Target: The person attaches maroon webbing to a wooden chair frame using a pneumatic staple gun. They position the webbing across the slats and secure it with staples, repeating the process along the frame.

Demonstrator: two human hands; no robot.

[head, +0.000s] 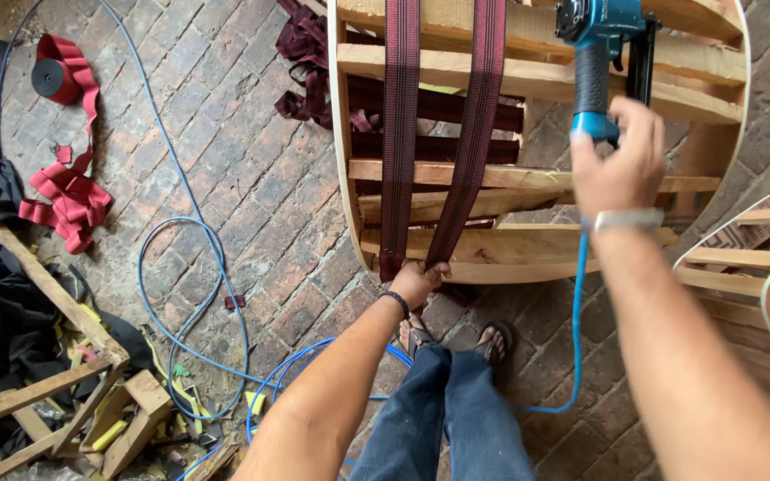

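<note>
left hand (418, 280): fingers pinching maroon webbing strap (471, 134) at wooden frame (528, 80) | right hand (618, 160): fingers loosely spread, touching blue staple gun (597, 53)

My left hand (416, 281) is pinching the ends of two dark red webbing straps (438, 134) against the bottom rail of the wooden frame (528, 240). My right hand (621, 160) is reaching up at the blue pneumatic stapler (601, 44), fingers loose by its handle, with the blue air hose (189, 294) looping over the brick floor (251, 178).
</note>
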